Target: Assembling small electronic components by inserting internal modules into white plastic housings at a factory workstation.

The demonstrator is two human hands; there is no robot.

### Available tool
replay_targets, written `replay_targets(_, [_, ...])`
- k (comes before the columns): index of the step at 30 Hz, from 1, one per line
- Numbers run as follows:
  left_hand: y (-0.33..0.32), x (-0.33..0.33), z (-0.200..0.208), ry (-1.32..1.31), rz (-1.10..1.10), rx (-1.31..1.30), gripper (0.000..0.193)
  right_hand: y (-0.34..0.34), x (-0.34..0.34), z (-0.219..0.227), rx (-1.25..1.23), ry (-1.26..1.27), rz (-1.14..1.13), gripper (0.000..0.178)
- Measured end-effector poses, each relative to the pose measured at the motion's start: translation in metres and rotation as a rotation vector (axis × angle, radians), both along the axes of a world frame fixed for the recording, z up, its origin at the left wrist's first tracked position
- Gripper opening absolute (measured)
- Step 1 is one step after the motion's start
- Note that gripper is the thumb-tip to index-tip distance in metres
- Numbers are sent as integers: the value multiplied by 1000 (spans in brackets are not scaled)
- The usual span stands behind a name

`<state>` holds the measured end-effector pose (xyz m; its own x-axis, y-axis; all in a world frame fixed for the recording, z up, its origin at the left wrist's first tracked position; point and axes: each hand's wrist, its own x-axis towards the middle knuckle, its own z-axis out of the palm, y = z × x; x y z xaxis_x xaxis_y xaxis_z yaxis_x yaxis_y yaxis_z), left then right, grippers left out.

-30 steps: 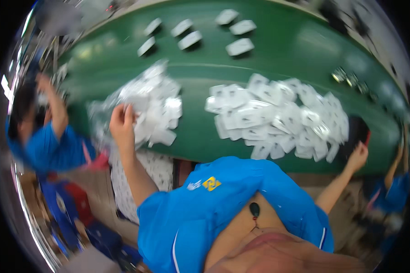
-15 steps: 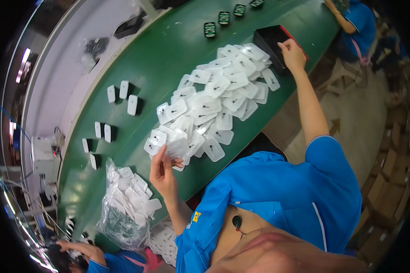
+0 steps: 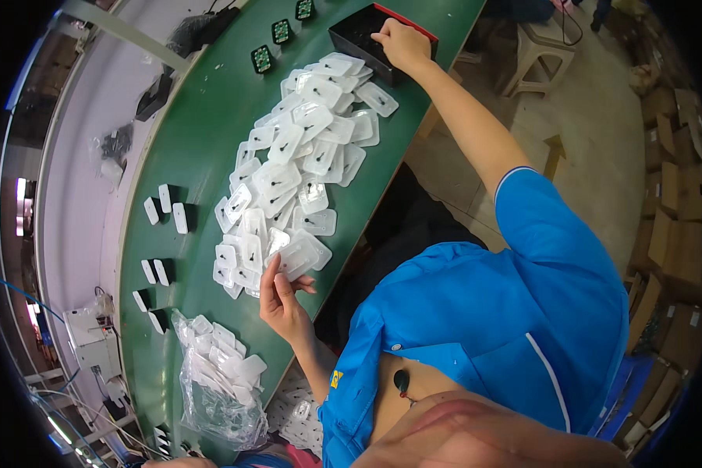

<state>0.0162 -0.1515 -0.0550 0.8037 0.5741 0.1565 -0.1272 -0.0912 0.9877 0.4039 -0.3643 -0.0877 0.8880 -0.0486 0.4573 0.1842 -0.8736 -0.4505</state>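
My left hand [image 3: 287, 304] pinches a translucent white plastic cover [image 3: 296, 256] between thumb and fingers, at the near end of a large pile. That pile of similar white covers [image 3: 279, 179], each with a small dark piece in its middle, spreads along the green table. My right arm stretches to the far end, where my right hand [image 3: 407, 48] is over a black box [image 3: 356, 35] with a red edge. Its fingers are curled over the inside of the box, and whatever they hold is too small or hidden to name.
To the left on the green table [image 3: 152, 234] stand several black cases with white lids [image 3: 181, 218]. Open black cases with green circuit boards [image 3: 262, 59] line the far side. A clear plastic bag [image 3: 222, 405] of white covers [image 3: 222, 359] lies at the near end. Right of the table is a stool [image 3: 538, 58].
The view has turned, so the table and pile sit farther left. My right hand is now farther over the black box. My left hand still holds the cover.
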Motion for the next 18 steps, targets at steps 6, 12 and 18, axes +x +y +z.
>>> replay_targets(6, [-4,17,9,18,-19,28,17,-1,-9,2,594,-148,201,16])
replay_targets(12, [-12,52,30,52,-64,188,14,56,-120,53,1199,212,917,3])
replay_targets(18, [-18,92,45,71,19,330,13,105,-179,58,1208,586,1265,8])
